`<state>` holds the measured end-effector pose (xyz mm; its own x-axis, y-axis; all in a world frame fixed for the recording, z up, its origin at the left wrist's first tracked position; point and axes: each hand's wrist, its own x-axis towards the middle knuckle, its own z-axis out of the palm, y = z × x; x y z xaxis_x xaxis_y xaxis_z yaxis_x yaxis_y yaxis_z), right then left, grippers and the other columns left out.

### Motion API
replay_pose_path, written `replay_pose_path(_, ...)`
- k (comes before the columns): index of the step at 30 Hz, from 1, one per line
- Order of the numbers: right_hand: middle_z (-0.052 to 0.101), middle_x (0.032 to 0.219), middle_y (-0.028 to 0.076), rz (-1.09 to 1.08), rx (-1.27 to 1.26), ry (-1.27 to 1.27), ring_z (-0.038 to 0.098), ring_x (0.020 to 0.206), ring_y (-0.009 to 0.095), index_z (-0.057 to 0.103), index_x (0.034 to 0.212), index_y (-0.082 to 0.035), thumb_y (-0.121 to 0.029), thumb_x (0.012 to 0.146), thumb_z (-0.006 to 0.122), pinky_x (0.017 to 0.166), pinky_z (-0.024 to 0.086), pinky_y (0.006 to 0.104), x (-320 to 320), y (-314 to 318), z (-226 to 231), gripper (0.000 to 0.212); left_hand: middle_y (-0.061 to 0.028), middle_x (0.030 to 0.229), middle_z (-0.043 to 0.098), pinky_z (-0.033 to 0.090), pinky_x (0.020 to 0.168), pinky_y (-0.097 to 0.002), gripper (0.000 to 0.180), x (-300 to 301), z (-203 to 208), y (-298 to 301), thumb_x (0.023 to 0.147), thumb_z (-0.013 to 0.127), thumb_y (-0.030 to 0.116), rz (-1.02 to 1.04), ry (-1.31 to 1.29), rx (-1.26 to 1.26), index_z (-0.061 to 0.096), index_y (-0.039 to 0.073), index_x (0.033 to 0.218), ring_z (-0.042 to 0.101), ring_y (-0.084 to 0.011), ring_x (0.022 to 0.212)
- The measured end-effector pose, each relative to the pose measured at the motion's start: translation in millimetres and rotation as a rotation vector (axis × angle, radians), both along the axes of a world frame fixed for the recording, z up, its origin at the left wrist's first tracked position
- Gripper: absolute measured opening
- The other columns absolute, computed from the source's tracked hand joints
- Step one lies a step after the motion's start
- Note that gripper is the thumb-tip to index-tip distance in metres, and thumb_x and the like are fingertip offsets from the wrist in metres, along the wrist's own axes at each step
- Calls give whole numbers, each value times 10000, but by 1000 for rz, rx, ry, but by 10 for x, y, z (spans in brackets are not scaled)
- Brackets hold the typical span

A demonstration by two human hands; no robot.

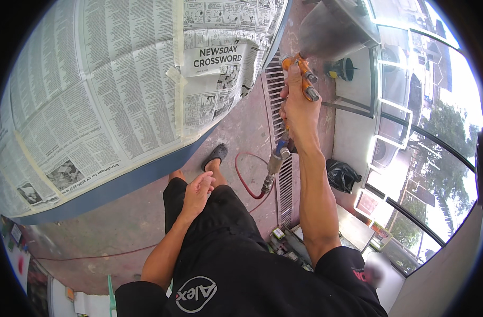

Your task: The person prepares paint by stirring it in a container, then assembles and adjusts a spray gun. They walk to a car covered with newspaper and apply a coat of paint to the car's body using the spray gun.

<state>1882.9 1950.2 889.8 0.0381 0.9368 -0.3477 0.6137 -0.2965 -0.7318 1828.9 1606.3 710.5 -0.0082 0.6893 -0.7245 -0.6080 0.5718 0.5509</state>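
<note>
My right hand (299,103) is wrapped around the handle of an orange spray gun (308,72) with metal knobs at its rear. A large greyish cup (336,31) sits at the gun's far end. Below the handle hangs a metal air fitting (273,165) joined to a red hose (237,171). My left hand (198,194) is held in front of my shorts, empty, its fingers loosely extended. To the left of the gun, apart from it, a large curved blue-edged panel (162,177) is covered with taped newspaper (109,79).
A slotted floor grate (286,195) runs beneath my right arm. A black plastic bag (343,175) and a dark bucket (343,69) stand along the right wall, under windows (410,121). The red hose trails over the floor to the left. Assorted items (289,245) lie near my right side.
</note>
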Motion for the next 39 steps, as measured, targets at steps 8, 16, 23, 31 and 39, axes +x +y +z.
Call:
replay_pose_path(8, 569, 798, 19, -6, 91, 52, 479, 475, 63, 648, 1122, -40, -591, 1104, 655, 411, 372, 244, -111, 69, 65, 552, -64, 1167, 773, 569, 860, -275, 419, -4, -5, -20, 1186, 591, 304, -17, 14, -12, 691, -10, 1445, 691, -102, 932)
replay_pose_path(16, 543, 694, -10, -62, -38, 0, 484, 554, 72, 624, 872, -57, -582, 1106, 663, 514, 377, 287, 134, -243, -227, 576, -60, 1159, 772, 566, 852, -272, 424, 10, -55, -78, 1186, 589, 312, -38, 36, 6, 695, -14, 1435, 689, -99, 919)
replay_pose_path(23, 611, 824, 30, -72, -108, 22, 477, 470, 68, 667, 1097, -33, -600, 1092, 670, 418, 361, 266, 264, -625, -392, 568, -62, 1171, 775, 567, 861, -272, 427, 1, -79, -159, 1186, 592, 312, -74, 58, 4, 693, -12, 1445, 687, -101, 920)
replay_pose_path(31, 616, 810, 2, -61, -33, 8, 513, 693, 79, 731, 1183, -5, -572, 1146, 594, 644, 435, 312, 168, -511, -308, 585, -60, 1162, 772, 563, 861, -270, 442, 7, -80, -228, 1185, 595, 329, -86, 83, 0, 692, -15, 1444, 681, -96, 923)
replay_pose_path(39, 599, 788, 10, -57, -72, 11, 476, 487, 70, 667, 1061, -41, -614, 1073, 696, 438, 363, 276, 271, -465, -461, 574, -60, 1154, 772, 562, 861, -270, 445, 57, -97, -309, 1183, 599, 334, -97, 103, 13, 694, -20, 1434, 677, -96, 919)
